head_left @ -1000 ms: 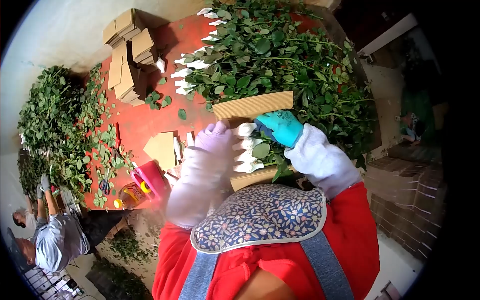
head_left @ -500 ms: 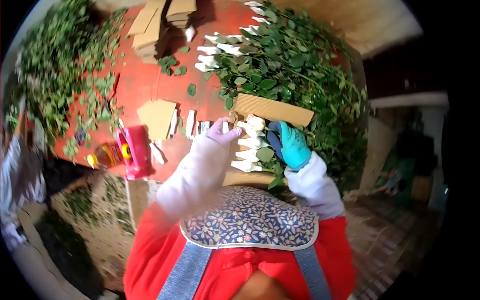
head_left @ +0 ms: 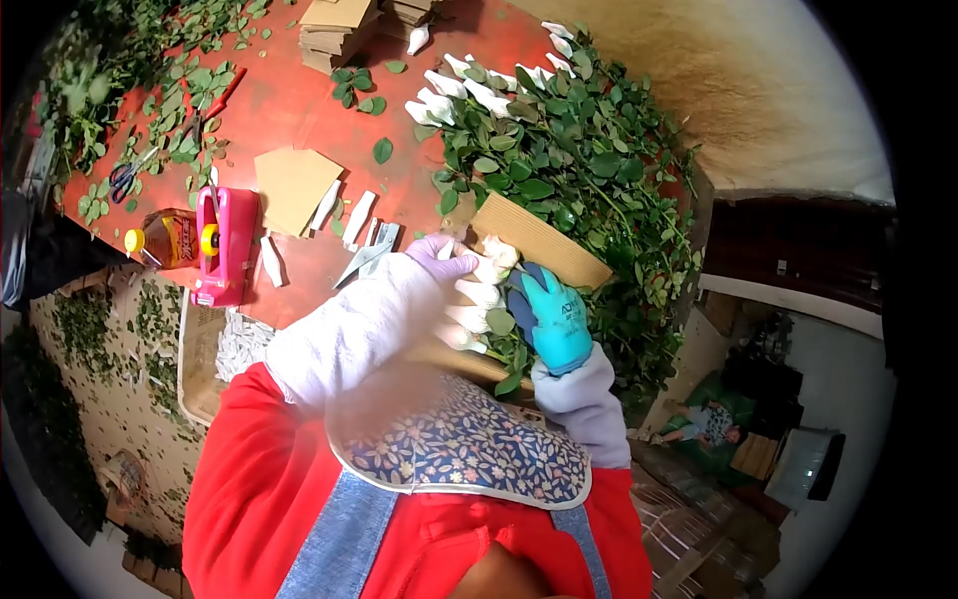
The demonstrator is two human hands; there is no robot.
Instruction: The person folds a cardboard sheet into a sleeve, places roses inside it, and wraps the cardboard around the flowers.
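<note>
My left hand (head_left: 444, 258), in a lilac glove, has its thumb and fingers pinched at the white-netted head of a pale rose (head_left: 496, 256). Close on the other side is my right hand (head_left: 555, 317) in a teal and navy glove. Its fingers are curled at the rose's stem, which they mostly hide. Several roses in white net sleeves (head_left: 477, 294) lie in a row below that one, heads to the left. They rest on corrugated cardboard (head_left: 544, 238), whose far flap stands up behind them. Metal clip-like pieces (head_left: 368, 262) lie left of my left hand.
Leafy netted roses (head_left: 589, 150) are heaped at the right. Leftward on the red table (head_left: 309, 120) are cardboard pieces (head_left: 296, 190), a pink tape dispenser (head_left: 233, 245), a yellow-capped bottle (head_left: 170, 240) and red-handled shears (head_left: 226, 97). A basket (head_left: 192, 384) below holds white nets.
The whole view has turned and shifted, bringing the basket of white nets into sight at the left. Both hands stay at the same rose, with little visible shift against it.
</note>
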